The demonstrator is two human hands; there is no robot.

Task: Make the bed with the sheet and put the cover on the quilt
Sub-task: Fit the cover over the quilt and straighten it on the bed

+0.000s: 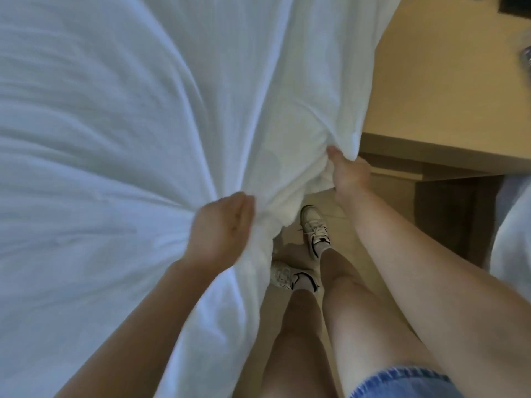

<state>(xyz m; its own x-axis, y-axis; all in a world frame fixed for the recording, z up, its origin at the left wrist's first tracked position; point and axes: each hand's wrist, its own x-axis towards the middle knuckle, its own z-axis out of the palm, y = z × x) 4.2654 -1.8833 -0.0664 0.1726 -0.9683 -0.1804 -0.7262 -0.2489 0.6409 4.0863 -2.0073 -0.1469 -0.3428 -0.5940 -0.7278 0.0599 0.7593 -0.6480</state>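
A white sheet [115,110] fills the view from 7 o'clock round through 12 to about 1 o'clock, spread over the bed and bunched towards the middle, where both hands have hold of it. The left hand [221,225] sits just off centre at 8 o'clock, with its fingers [244,209] curled into a gathered bunch of the cloth. Long folds fan out from that grip towards 9, 10 and 11 o'clock. The hand is blurred, so how deep the fingertips sink into the fabric is hard to make out. The right hand [350,176] is at 3 o'clock from centre, up at 2 o'clock from the left hand and apart from it. Its thumb [333,153] lies on top of the sheet pointing to 11 o'clock, and the other fingers are tucked underneath, so the edge of the cloth is pinched between them. A hanging fold of sheet droops between the two hands, and more of it falls down the side of the bed towards 6 o'clock, beside the left forearm. A pale wooden desk [445,96] stands at 2 o'clock, with the sheet's far edge lying against it. On the tan floor [393,196] at 5 o'clock the person's white shoes [314,228] stand close under the drooping cloth. Denim shorts [402,383] show at the bottom edge.
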